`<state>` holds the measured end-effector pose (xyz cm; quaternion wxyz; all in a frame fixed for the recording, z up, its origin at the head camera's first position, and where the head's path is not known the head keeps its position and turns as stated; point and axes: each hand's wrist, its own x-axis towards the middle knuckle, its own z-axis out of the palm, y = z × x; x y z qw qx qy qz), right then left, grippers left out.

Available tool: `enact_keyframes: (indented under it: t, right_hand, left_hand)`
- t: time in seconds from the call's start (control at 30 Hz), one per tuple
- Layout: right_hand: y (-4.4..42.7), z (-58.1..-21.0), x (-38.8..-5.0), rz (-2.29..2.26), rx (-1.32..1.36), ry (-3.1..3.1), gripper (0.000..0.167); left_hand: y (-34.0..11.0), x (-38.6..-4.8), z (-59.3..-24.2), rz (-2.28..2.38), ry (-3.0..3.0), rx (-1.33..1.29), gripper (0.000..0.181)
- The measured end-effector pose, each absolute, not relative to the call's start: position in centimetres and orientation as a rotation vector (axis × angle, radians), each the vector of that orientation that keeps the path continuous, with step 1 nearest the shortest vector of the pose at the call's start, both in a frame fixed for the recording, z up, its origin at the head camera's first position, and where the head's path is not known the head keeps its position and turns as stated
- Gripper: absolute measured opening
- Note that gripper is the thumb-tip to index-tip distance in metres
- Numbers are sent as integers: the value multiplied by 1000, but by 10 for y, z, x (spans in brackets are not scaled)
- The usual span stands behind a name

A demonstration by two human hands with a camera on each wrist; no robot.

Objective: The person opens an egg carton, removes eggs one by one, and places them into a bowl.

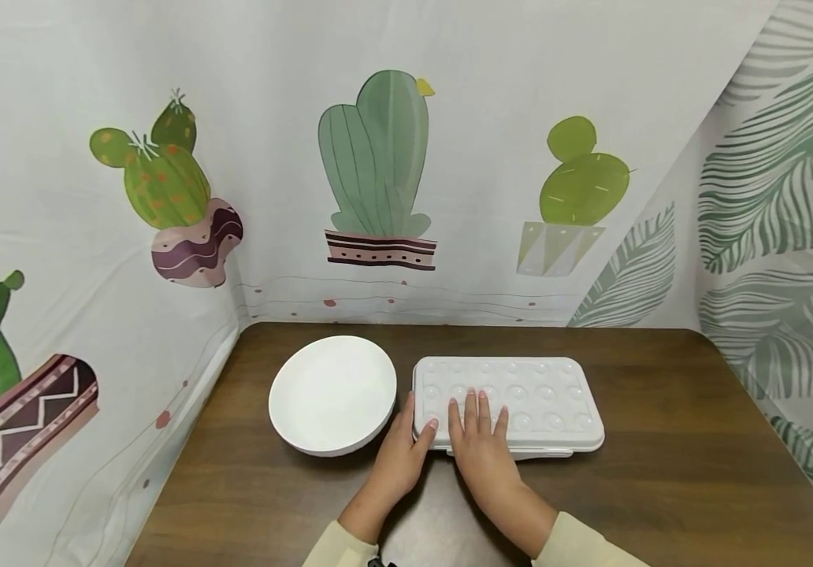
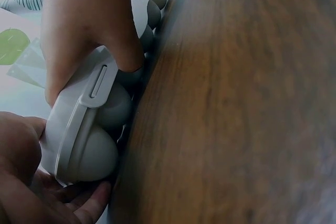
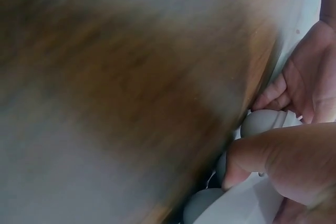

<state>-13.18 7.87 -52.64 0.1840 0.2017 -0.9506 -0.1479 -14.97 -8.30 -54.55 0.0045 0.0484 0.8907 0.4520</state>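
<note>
A white plastic egg box point(image 1: 555, 394) lies on the table, its lid covered in rows of round bumps. My left hand point(image 1: 401, 453) holds its left end, the thumb over the front left corner of the lid and the fingers along the side. In the left wrist view, fingers of the left hand point(image 2: 21, 166) reach beneath that end. My right hand point(image 1: 483, 453) rests on the lid with its fingers straight and spread. Its thumb point(image 3: 252, 156) bends down over the front side, near a slotted latch point(image 2: 100, 81). Rounded egg cups point(image 2: 97, 153) show under the lid's rim.
A round white bowl point(image 1: 333, 394) stands just left of the egg box, close to my left hand. Both stand on a dark brown wooden table point(image 1: 669, 457). Behind and beside the table hangs a white cloth point(image 1: 477, 291) printed with cacti and leaves.
</note>
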Motion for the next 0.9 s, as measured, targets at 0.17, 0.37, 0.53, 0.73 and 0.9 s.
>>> enact_keyframes:
  t: [0.17, 0.37, 0.53, 0.73, 0.9]
  right_hand:
    - [78, -527, -132, -427, 570, -2691, 49]
    - [79, -527, -131, -421, 584, -2713, 53]
    - [80, -528, -130, -399, 579, -2724, 53]
    - [80, -528, -130, -407, 580, -2710, 53]
    - [80, -528, -131, -385, 579, -2739, 54]
  left_hand:
    - [-83, -150, -545, 1420, 2791, 155, 75]
    - [-84, -151, -546, 1428, 2789, 159, 75]
    - [-83, -150, -547, 1429, 2787, 174, 75]
    - [-83, -150, -547, 1433, 2792, 175, 75]
    - [-84, -150, -547, 1431, 2791, 175, 75]
